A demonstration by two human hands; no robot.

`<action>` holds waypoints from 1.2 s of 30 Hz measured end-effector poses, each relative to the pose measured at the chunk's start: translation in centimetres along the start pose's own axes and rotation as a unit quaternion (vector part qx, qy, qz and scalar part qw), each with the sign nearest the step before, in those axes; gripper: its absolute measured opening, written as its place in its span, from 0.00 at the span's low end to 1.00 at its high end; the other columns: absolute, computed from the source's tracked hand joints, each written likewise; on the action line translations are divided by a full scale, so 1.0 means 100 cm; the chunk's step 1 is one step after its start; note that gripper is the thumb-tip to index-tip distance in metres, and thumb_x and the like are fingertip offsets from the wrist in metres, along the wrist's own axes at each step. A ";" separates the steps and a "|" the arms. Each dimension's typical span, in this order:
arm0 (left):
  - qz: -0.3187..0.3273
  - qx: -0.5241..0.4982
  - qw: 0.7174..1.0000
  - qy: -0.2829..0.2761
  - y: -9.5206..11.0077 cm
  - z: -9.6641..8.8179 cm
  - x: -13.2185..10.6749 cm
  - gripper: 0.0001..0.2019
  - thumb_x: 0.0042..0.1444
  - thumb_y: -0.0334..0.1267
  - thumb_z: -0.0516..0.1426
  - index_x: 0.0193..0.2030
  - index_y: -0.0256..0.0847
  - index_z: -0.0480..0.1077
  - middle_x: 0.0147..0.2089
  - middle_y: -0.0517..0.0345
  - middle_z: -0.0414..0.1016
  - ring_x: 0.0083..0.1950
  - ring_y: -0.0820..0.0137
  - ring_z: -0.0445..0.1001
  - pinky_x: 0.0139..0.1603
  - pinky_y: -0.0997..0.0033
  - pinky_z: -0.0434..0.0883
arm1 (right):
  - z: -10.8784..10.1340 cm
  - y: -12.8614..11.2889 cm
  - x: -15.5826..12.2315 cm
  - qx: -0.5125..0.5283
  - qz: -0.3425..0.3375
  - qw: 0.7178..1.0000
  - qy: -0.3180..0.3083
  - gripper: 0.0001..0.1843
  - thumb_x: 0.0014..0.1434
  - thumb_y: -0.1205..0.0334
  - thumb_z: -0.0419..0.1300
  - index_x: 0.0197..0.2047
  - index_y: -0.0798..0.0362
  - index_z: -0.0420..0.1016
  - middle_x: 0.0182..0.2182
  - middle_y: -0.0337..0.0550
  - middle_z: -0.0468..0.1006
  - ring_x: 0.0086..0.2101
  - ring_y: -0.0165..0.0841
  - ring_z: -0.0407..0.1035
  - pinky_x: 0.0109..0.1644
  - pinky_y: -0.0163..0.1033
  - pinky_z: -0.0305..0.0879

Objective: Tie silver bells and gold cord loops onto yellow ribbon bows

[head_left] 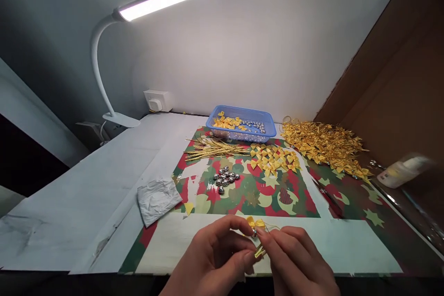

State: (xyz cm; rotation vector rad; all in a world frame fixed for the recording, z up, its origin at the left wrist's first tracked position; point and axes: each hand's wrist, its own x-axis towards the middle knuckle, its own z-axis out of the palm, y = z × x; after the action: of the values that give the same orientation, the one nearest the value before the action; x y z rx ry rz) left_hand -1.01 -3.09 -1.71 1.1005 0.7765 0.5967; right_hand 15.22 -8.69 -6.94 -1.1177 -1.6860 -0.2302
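Low at the table's front edge, my left hand [215,256] and my right hand [294,259] meet, fingers pinched together. Between the fingertips sits a small yellow ribbon bow [255,223] with a thin gold cord [259,253] and what looks like a tiny silver bell under it. Beyond the hands lie a cluster of silver bells [225,177], a pile of loose yellow bows [274,157] and a bundle of gold cords [213,148], all on a patterned red and green sheet [274,194].
A blue basket [243,136] with bows and bells stands at the back. A heap of finished gold pieces [326,145] lies back right. A crumpled silver foil [157,200] sits left. A white desk lamp [104,78], a wall socket [157,101] and a white bottle [402,172] at the right.
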 end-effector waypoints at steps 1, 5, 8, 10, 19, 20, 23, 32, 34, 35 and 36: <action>-0.003 0.010 1.000 0.002 0.000 0.000 0.000 0.11 0.55 0.42 0.66 0.41 0.40 0.72 0.30 0.59 0.78 0.32 0.72 0.69 0.35 0.74 0.67 | 0.000 0.000 -0.001 -0.012 -0.006 1.000 -0.007 0.18 0.60 0.78 0.60 0.53 0.61 0.77 0.36 0.49 0.79 0.38 0.38 0.66 0.38 0.40 0.69; -0.012 0.044 0.999 -0.016 0.001 -0.001 -0.004 0.13 0.57 0.44 0.64 0.42 0.40 0.70 0.30 0.58 0.77 0.33 0.70 0.69 0.36 0.72 0.66 | -0.003 0.003 -0.001 -0.044 -0.025 0.998 -0.033 0.14 0.63 0.74 0.59 0.51 0.62 0.78 0.35 0.48 0.80 0.37 0.37 0.67 0.37 0.40 0.71; -0.007 0.045 0.999 -0.022 0.003 -0.001 -0.006 0.13 0.57 0.45 0.63 0.43 0.40 0.71 0.31 0.58 0.76 0.37 0.66 0.72 0.39 0.70 0.67 | -0.006 0.006 0.001 -0.070 -0.054 0.995 -0.046 0.14 0.63 0.73 0.59 0.51 0.61 0.78 0.34 0.48 0.80 0.35 0.36 0.68 0.35 0.39 0.71; -0.009 0.044 0.999 -0.022 0.004 -0.001 -0.007 0.12 0.58 0.45 0.63 0.42 0.40 0.71 0.33 0.57 0.77 0.37 0.67 0.71 0.39 0.70 0.67 | -0.008 0.008 0.003 -0.090 -0.082 0.991 -0.053 0.13 0.62 0.71 0.60 0.50 0.61 0.78 0.33 0.47 0.81 0.34 0.35 0.70 0.34 0.39 0.72; -0.014 0.021 1.000 -0.001 0.004 0.000 -0.007 0.17 0.54 0.47 0.65 0.46 0.41 0.72 0.31 0.55 0.78 0.36 0.65 0.73 0.38 0.69 0.69 | -0.008 0.012 0.006 -0.141 -0.131 0.979 -0.061 0.10 0.62 0.70 0.59 0.46 0.59 0.79 0.31 0.46 0.82 0.30 0.34 0.72 0.29 0.38 0.70; -0.017 0.020 1.000 -0.004 0.004 0.000 -0.007 0.17 0.54 0.47 0.65 0.46 0.41 0.72 0.31 0.56 0.78 0.37 0.65 0.73 0.39 0.69 0.69 | -0.007 0.012 0.007 -0.145 -0.132 0.979 -0.058 0.10 0.62 0.69 0.59 0.45 0.59 0.79 0.31 0.45 0.82 0.30 0.34 0.72 0.29 0.39 0.69; -0.021 0.012 1.000 -0.011 0.003 -0.002 -0.008 0.17 0.55 0.47 0.65 0.47 0.41 0.72 0.33 0.55 0.78 0.38 0.65 0.72 0.40 0.69 0.69 | -0.009 0.011 0.009 -0.164 -0.136 0.975 -0.060 0.09 0.62 0.70 0.59 0.44 0.58 0.79 0.31 0.44 0.82 0.30 0.34 0.71 0.29 0.39 0.67; -0.022 0.016 0.999 -0.031 -0.004 -0.005 -0.002 0.18 0.56 0.50 0.64 0.46 0.40 0.67 0.29 0.61 0.73 0.31 0.72 0.65 0.36 0.72 0.64 | -0.010 0.011 0.012 -0.184 -0.167 0.966 -0.066 0.08 0.63 0.69 0.60 0.43 0.57 0.80 0.31 0.42 0.83 0.30 0.33 0.73 0.27 0.39 0.63; -0.018 0.021 0.999 -0.039 -0.005 -0.006 0.002 0.19 0.56 0.50 0.64 0.45 0.40 0.66 0.27 0.63 0.72 0.29 0.74 0.63 0.34 0.72 0.63 | -0.008 0.012 0.011 -0.177 -0.163 0.968 -0.074 0.08 0.62 0.68 0.61 0.44 0.57 0.80 0.32 0.43 0.83 0.30 0.33 0.73 0.27 0.39 0.64; -0.014 0.019 0.999 -0.043 -0.006 -0.007 0.002 0.19 0.56 0.50 0.64 0.45 0.40 0.66 0.27 0.64 0.72 0.29 0.73 0.63 0.34 0.73 0.63 | -0.009 0.012 0.009 -0.156 -0.154 0.973 -0.078 0.08 0.62 0.68 0.61 0.45 0.57 0.79 0.32 0.44 0.83 0.30 0.34 0.73 0.28 0.39 0.66; -0.014 0.020 0.999 -0.045 -0.005 -0.007 0.002 0.19 0.56 0.49 0.64 0.45 0.40 0.65 0.27 0.63 0.73 0.29 0.73 0.63 0.34 0.73 0.63 | -0.010 0.013 0.008 -0.119 -0.134 0.981 -0.079 0.10 0.62 0.69 0.61 0.47 0.57 0.78 0.33 0.45 0.83 0.31 0.34 0.73 0.29 0.38 0.68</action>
State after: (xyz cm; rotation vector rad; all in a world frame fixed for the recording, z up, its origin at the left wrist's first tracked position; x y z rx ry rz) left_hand -1.41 -2.70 -2.46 1.1436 0.7268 0.5053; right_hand 16.84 -8.12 -6.28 -1.1031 -1.9900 -0.5384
